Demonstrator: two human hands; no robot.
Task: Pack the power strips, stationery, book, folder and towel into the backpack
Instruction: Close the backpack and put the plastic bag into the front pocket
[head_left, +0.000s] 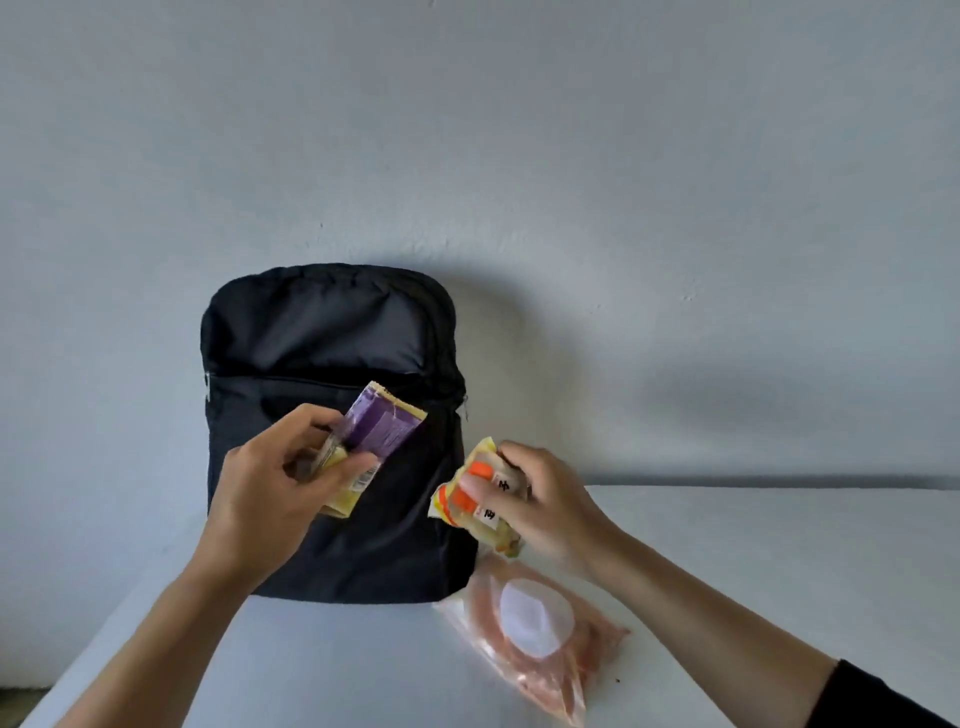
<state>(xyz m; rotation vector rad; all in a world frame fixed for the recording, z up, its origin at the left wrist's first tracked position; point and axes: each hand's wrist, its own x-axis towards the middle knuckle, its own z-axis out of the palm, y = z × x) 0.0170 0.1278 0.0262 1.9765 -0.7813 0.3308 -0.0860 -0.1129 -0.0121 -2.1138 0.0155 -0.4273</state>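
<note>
Here, a pale grey wall (623, 156) fills the upper part of the view, and a white table (779, 545) runs along its foot. A black backpack (322, 332) stands upright on the table, leaning back against the wall, its front panel facing the viewer. Just right of the backpack's lower corner, a clear plastic bag (535, 639) lies flat on the table; it holds something pink-orange and carries a round white label.

The person's left hand (270, 493) is raised in front of the backpack's front panel. Its fingers and thumb curl round the lower end of a purple and yellow packet (379, 431), which tilts up and to the right, its upper end close to the zip line across the backpack. The right hand (545, 504) is just beside the backpack's right edge, above the plastic bag. It pinches a yellow stationery packet (467, 493) with orange pieces inside, fingers over the front. A black sleeve (872, 696) shows on the right forearm, far right of the backpack.
</note>
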